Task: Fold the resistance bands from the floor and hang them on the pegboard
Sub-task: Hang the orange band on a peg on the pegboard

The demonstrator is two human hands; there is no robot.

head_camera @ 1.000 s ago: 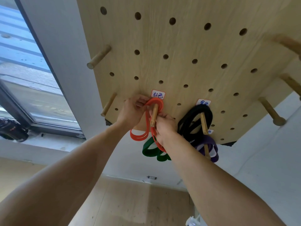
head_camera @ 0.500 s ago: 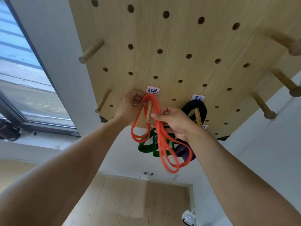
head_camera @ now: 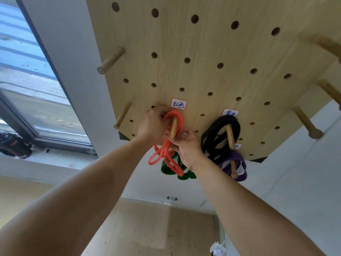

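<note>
Both hands, left hand and right hand, pinch the orange band looped over its peg, strands hanging down

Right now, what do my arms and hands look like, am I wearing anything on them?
Both forearms are bare up to the frame edge: no sleeves in view. The left hand and right hand show no gloves, and no watch or wristband shows at either wrist. Rings cannot be ruled out, since the fingers are partly hidden.
</note>
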